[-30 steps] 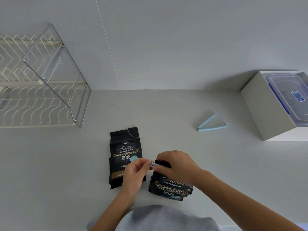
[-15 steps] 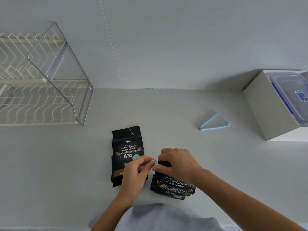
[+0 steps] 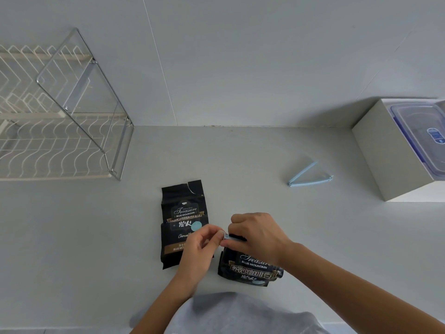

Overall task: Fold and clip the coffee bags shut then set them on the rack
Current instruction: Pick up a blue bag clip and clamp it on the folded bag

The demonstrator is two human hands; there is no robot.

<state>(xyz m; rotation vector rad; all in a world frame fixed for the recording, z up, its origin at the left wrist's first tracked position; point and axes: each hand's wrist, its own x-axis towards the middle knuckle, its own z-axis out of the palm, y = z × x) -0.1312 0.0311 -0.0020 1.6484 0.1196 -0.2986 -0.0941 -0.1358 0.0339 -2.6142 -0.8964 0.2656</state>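
Coffee bag [image 3: 250, 267], soft foil, light, folded top pinned under right hand [image 3: 257, 235]; left hand [image 3: 201, 245] pinching pale-blue clip [image 3: 227, 236] end shut

Barely any change: hands [image 3: 231, 237] a touch closer together over the clip [image 3: 227, 236].

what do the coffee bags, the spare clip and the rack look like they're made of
Coffee bags: glossy black film, probably foil-lined plastic, creased with sheen. Spare clip: matte pale blue plastic, likely. Rack: cream-coated wire shelves, shiny metal end frame.
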